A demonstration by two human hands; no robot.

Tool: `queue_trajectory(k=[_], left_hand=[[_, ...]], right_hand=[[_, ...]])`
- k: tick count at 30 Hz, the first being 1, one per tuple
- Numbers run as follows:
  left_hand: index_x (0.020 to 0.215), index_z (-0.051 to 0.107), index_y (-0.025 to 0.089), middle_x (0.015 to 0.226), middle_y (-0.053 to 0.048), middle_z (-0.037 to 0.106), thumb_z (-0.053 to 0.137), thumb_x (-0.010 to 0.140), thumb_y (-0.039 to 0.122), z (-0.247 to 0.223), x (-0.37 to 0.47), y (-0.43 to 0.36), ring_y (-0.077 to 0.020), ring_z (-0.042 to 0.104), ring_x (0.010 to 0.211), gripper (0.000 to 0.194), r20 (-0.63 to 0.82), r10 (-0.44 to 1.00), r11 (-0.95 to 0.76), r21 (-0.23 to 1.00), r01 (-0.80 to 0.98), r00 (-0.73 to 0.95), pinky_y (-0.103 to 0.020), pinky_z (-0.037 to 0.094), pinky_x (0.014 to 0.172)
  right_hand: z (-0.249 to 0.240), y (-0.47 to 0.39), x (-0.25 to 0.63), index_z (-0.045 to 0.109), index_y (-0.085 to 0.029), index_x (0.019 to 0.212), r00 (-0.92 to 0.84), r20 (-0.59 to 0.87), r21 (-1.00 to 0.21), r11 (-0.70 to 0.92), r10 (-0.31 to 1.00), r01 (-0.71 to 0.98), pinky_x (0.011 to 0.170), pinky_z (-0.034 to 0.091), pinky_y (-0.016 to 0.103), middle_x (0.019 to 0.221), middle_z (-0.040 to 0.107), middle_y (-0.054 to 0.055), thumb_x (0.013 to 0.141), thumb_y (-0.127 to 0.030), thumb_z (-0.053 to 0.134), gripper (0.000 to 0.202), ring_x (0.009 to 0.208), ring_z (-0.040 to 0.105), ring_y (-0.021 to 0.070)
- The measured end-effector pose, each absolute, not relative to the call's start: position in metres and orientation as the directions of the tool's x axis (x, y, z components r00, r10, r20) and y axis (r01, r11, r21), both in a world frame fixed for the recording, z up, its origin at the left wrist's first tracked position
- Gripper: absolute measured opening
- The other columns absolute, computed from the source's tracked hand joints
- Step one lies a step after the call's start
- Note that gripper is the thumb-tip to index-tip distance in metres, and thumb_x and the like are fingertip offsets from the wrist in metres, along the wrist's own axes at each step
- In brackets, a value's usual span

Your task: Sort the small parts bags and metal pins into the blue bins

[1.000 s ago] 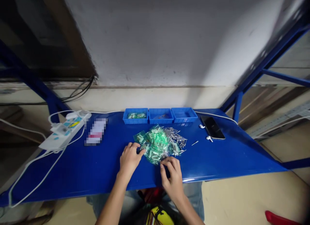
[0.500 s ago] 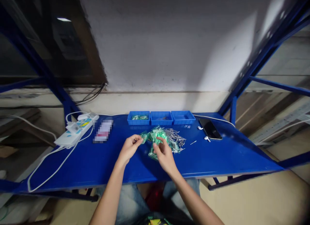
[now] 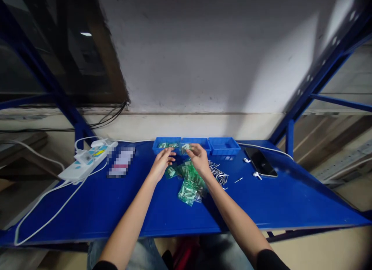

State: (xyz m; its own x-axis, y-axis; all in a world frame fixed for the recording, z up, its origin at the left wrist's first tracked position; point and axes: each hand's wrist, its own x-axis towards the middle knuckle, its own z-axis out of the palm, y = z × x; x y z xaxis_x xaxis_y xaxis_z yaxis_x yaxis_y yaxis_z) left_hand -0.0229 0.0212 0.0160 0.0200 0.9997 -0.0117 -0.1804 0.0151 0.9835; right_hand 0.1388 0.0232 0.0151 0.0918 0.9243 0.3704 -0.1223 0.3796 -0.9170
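Note:
My right hand [image 3: 199, 158] pinches a small clear packet [image 3: 185, 147] with pale pieces inside, held up at the front of the blue trays. Opposite it, my left hand [image 3: 163, 162] has its fingers apart and holds nothing I can see. Below the hands lies a pile of green-tinted plastic packets [image 3: 187, 190], partly covered by my right hand and wrist. One small green packet [image 3: 171, 172] rests at the pile's left, under my left fingers. A heap of thin metal pins [image 3: 221, 176] shows to the right of my right wrist.
Three blue trays stand in a row: a left tray [image 3: 157, 150] with packets, a middle tray [image 3: 207, 146], a right tray [image 3: 225, 151]. A phone [image 3: 261, 161], white earbuds [image 3: 257, 175] and a loose pin [image 3: 238, 180] lie right; a power strip [image 3: 87, 161] with cables lies left.
Both hands have moved forward from the pile toward the trays. My left fingers have spread, and my right hand has a packet raised. A green packet lies on the table by the pile.

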Motion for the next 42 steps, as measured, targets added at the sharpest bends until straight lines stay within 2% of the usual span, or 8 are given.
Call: queue_trajectory(k=[4, 9, 13, 17, 23, 29, 37, 42], left_hand=[[0.087, 0.066, 0.01, 0.071, -0.008, 0.065, 0.058, 0.075, 0.057, 0.004, -0.023, 0.02, -0.0098, 0.055, 0.052, 0.049, -0.219, 0.959, 0.267, 0.912, -0.312, 0.18, -0.019, 0.039, 0.046], [0.087, 0.063, 0.014, 0.074, -0.003, 0.064, 0.074, 0.065, 0.033, -0.002, -0.022, 0.015, -0.0119, 0.059, 0.062, 0.031, -0.024, 0.994, 0.046, 0.977, -0.21, 0.104, -0.019, 0.043, 0.052], [0.093, 0.062, 0.017, 0.086, -0.005, 0.064, 0.062, 0.076, 0.032, 0.01, -0.028, 0.031, -0.0176, 0.061, 0.08, 0.023, 0.412, 0.878, -0.351, 0.9, 0.259, -0.244, -0.026, 0.049, 0.065], [0.097, 0.065, 0.019, 0.103, -0.008, 0.06, 0.058, 0.079, 0.024, 0.024, -0.031, 0.045, -0.0243, 0.054, 0.104, 0.02, 0.684, 0.729, -0.462, 0.5, 0.733, -0.007, -0.038, 0.043, 0.091], [0.096, 0.066, 0.02, 0.091, -0.004, 0.065, 0.047, 0.086, 0.026, -0.002, -0.02, 0.024, -0.0168, 0.061, 0.08, 0.021, 0.468, 0.847, -0.49, 0.506, 0.71, 0.252, -0.029, 0.049, 0.077], [0.105, 0.064, 0.022, 0.106, -0.007, 0.066, 0.049, 0.085, 0.042, -0.02, -0.002, 0.015, -0.0256, 0.053, 0.104, 0.032, 0.371, 0.9, -0.377, 0.397, 0.837, 0.23, -0.039, 0.04, 0.088], [0.083, 0.066, 0.023, 0.091, -0.005, 0.067, 0.061, 0.075, 0.028, -0.023, 0.0, 0.022, -0.0277, 0.053, 0.097, 0.01, 0.39, 0.907, -0.394, 0.659, 0.64, 0.157, -0.04, 0.037, 0.086], [0.085, 0.062, 0.02, 0.086, -0.004, 0.066, 0.061, 0.075, 0.03, -0.018, -0.001, 0.024, -0.021, 0.058, 0.087, 0.014, 0.328, 0.943, -0.33, 0.903, 0.274, 0.056, -0.03, 0.043, 0.075]], right_hand=[[0.01, 0.017, 0.145, 0.062, -0.021, 0.078, -0.084, 0.594, -0.769, 0.595, 0.8, 0.233, 0.09, 0.041, 0.038, 0.099, 0.064, 0.006, 0.074, -0.017, 0.054, 0.009, 0.099, 0.057, 0.0206], [0.003, 0.009, 0.146, 0.068, -0.023, 0.085, -0.215, 0.672, -0.569, 0.68, 0.708, 0.462, 0.094, 0.04, 0.041, 0.121, 0.048, 0.008, 0.073, -0.008, 0.048, 0.028, 0.118, 0.042, 0.0236], [0.004, 0.01, 0.149, 0.067, -0.021, 0.092, -0.009, 0.653, -0.618, 0.54, 0.757, 0.572, 0.093, 0.04, 0.04, 0.107, 0.049, 0.01, 0.079, -0.013, 0.047, 0.025, 0.108, 0.047, 0.0233], [0.009, 0.013, 0.162, 0.065, -0.02, 0.094, 0.088, 0.64, -0.63, 0.456, 0.763, 0.628, 0.087, 0.041, 0.036, 0.095, 0.056, 0.008, 0.084, -0.021, 0.047, 0.021, 0.096, 0.051, 0.0224], [0.01, 0.017, 0.177, 0.064, -0.019, 0.099, -0.227, 0.446, -0.521, 0.458, 0.866, 0.721, 0.085, 0.039, 0.033, 0.085, 0.063, 0.005, 0.085, -0.027, 0.051, 0.021, 0.09, 0.053, 0.0213], [-0.003, 0.021, 0.176, 0.062, -0.018, 0.108, -0.269, 0.287, -0.392, 0.369, 0.92, 0.843, 0.087, 0.036, 0.034, 0.103, 0.061, 0.011, 0.084, -0.025, 0.053, 0.027, 0.099, 0.051, 0.0234], [-0.015, 0.023, 0.168, 0.053, -0.018, 0.118, -0.174, 0.378, -0.496, 0.357, 0.91, 0.792, 0.084, 0.039, 0.039, 0.105, 0.061, 0.012, 0.072, -0.016, 0.061, 0.046, 0.097, 0.051, 0.0264], [-0.007, 0.021, 0.165, 0.048, -0.016, 0.121, -0.044, 0.406, -0.775, 0.369, 0.913, 0.513, 0.074, 0.042, 0.033, 0.083, 0.062, 0.004, 0.074, -0.018, 0.056, 0.048, 0.079, 0.055, 0.0191]])
